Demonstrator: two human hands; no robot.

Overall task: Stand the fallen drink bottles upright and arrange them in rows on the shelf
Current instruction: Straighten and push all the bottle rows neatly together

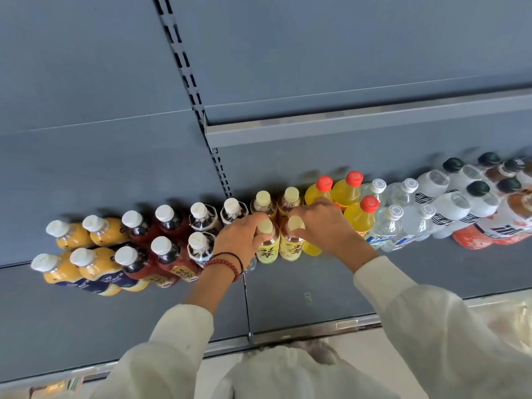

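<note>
The left hand point(236, 240) covers the shoulder of one yellow-labelled tea bottle point(267, 243); the right hand point(325, 226) hides part of an orange soda bottle point(312, 247); the picture's right edge cuts off the orange-and-white bottles point(506, 228); label print is too blurred to read.

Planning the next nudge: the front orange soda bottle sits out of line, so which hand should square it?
Right. The right hand already rests beside the front orange soda bottle, whereas the left hand is across the tea bottles, farther away.
</note>
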